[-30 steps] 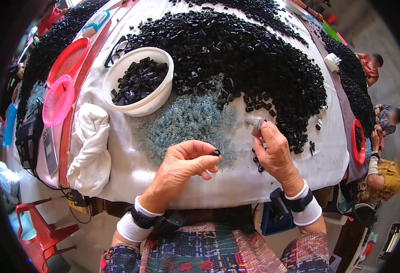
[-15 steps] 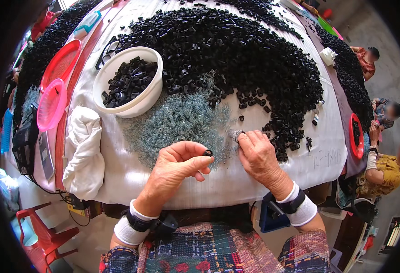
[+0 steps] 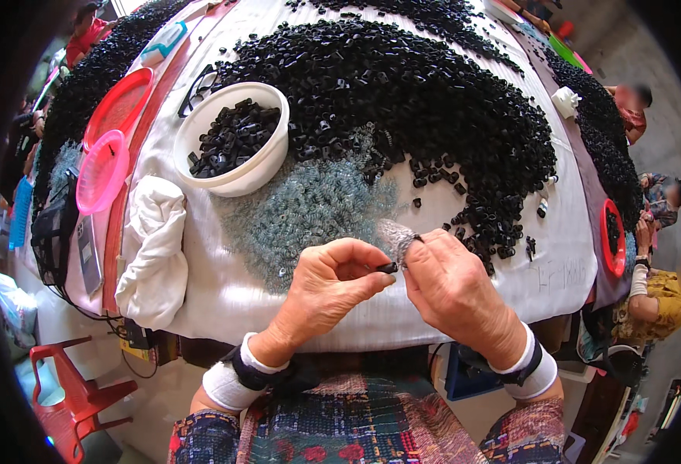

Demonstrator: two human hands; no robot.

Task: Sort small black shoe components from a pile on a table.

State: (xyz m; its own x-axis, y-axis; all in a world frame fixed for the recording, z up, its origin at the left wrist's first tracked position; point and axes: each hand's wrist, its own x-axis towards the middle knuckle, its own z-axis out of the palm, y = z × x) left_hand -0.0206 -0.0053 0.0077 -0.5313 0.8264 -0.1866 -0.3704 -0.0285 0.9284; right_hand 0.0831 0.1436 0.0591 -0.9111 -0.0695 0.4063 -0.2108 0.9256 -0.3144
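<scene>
Between thumb and index finger, my left hand (image 3: 321, 282) pinches a small black plastic part (image 3: 388, 267), held over the near side of the white cloth (image 3: 402, 325). My right hand (image 3: 456, 282) is close beside it, fingers curled together, with a grey knitted finger cover (image 3: 395, 237) on one finger. Whatever its fingertips may hold is hidden. Just beyond both hands spreads a heap of small, clear-bluish coil springs (image 3: 302, 213). Behind and to the right lies a large pile of black plastic parts (image 3: 402, 93).
A white bowl (image 3: 267, 172) of black parts stands at the left, near a bunched white cloth (image 3: 155, 247). Red (image 3: 145, 81) and pink (image 3: 85, 193) baskets line the left edge. A red chair (image 3: 85, 387) stands lower left. Other people sit along the right.
My left hand has moved right with the black part, up to the right hand. My right hand has turned and drawn back slightly from the springs. The whole view has shifted a little.
</scene>
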